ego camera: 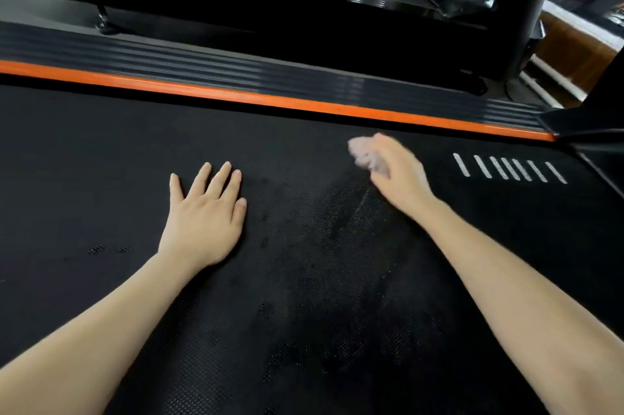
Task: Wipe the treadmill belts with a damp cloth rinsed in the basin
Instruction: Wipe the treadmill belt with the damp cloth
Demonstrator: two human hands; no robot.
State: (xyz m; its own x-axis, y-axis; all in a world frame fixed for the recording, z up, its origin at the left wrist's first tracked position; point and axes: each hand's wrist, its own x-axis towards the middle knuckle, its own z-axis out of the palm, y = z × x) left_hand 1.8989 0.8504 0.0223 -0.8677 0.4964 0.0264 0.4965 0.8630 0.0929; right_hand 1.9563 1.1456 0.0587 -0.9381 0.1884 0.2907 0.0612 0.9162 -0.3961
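The left hand (203, 216) lies flat on the belt (84, 151), fingers straight and spread, holding nothing; it looks like a brace. Right of it, a damp sheen (337, 212) marks the textured surface between the two arms. Further right, the right hand (396, 176) bunches a pale cloth (362, 151) in curled fingers, blurred, on or just over the belt. The belt's long axis runs left to right, so dry ground seems to lie leftward past the left hand, and right towards the white stripes (510, 168). Beyond the cloth, the orange strip (236, 98) and ribbed rail (202, 67) bound any stroke. No basin is in view.
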